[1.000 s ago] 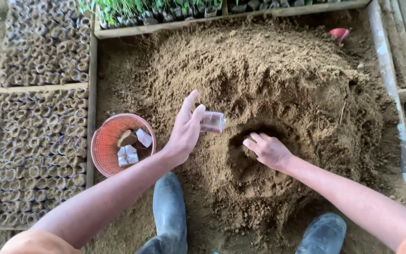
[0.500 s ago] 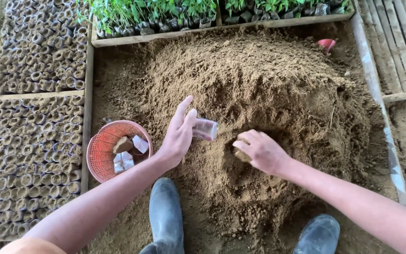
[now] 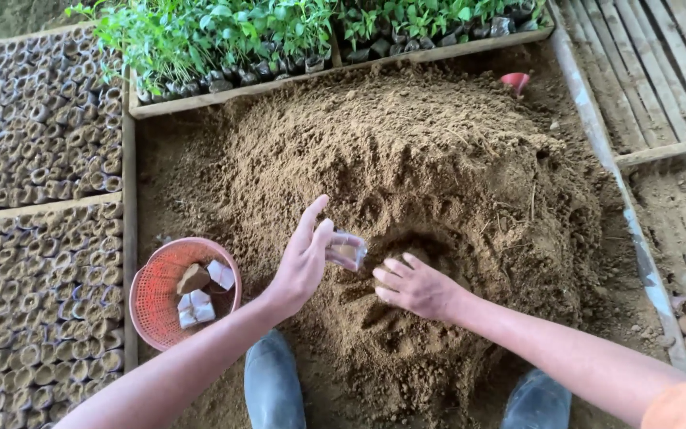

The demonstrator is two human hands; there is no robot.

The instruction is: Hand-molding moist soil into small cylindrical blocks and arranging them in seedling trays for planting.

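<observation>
1. We see a small clear plastic bag [image 3: 348, 251] held in our left hand [image 3: 305, 262], pinched btw thumb & fingers. It's tipped on its side w/ its open end toward the dirt, and some brown dirt is inside.
2. The big soil pile [image 3: 406, 159] is brown, loose & lumpy, w/ a scooped dip at the front where our right hand [image 3: 414, 286] rests, fingers curled into the dirt.

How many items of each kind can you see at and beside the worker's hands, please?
Hands: 2, left and right
Clear small bag held in the left hand: 1
Orange basket: 1
Clear bags in the basket: about 3, overlapping
Grey boots: 2, and
Soil mound: 1
Total: about 10
</observation>
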